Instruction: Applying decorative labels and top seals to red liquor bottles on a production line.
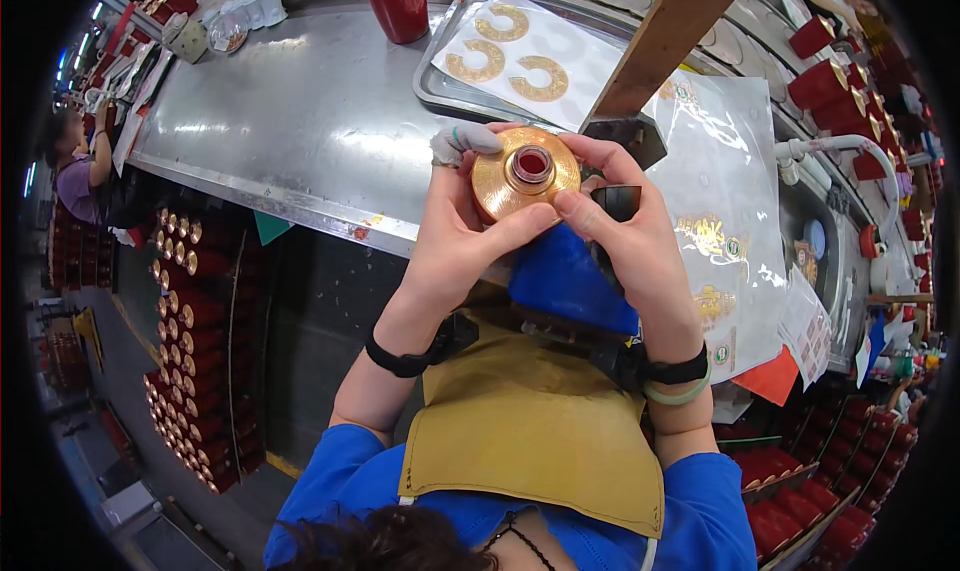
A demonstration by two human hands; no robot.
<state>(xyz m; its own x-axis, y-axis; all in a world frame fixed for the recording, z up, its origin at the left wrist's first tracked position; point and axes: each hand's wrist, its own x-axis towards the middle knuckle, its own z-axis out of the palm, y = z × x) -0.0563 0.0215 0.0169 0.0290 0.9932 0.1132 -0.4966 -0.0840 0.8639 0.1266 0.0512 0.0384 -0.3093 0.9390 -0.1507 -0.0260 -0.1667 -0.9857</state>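
Both my hands hold a round bottle with a gold, patterned shoulder [490, 193] and a short open neck, reddish inside. Its mouth tips up toward me, and its lower body is hidden. My left hand [455, 231] wraps the left side, thumb pressed on the gold near edge; a white cover sits on one fingertip. From the other side my right hand [635, 236] grips it, thumb beside the left thumb. Just beyond, gold C-shaped decals [541, 78] lie on a white sheet in a metal tray [425, 83].
A brown post [665, 46] slants down close to my right hand. On the metal bench [270, 101] stands a red vessel [393, 6]. A clear printed sheet [735, 151] covers the right side. Rows of gold-topped red bottles [190, 371] stand lower left. A co-worker [80, 176] is far left.
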